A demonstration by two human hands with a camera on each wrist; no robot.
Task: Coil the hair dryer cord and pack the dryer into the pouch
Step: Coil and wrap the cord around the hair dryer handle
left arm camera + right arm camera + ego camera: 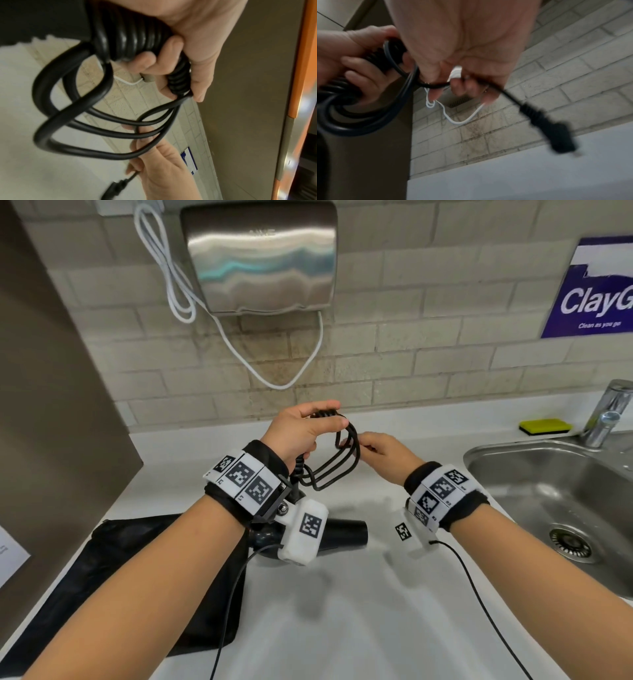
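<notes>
A blue sign (596,290) on the brick wall at the far right, above the sink, reads "ClayG" in large white letters, cut off by the picture's edge. Beneath it a smaller white line reads "Clean as you go". The white strip at the sign's top carries a line too blurred to read. The hand dryer (260,258) on the wall at the far left bears a faint embossed brand mark that cannot be made out. The wrist bands (245,479) carry black-and-white square code tags with tiny unreadable marks.
</notes>
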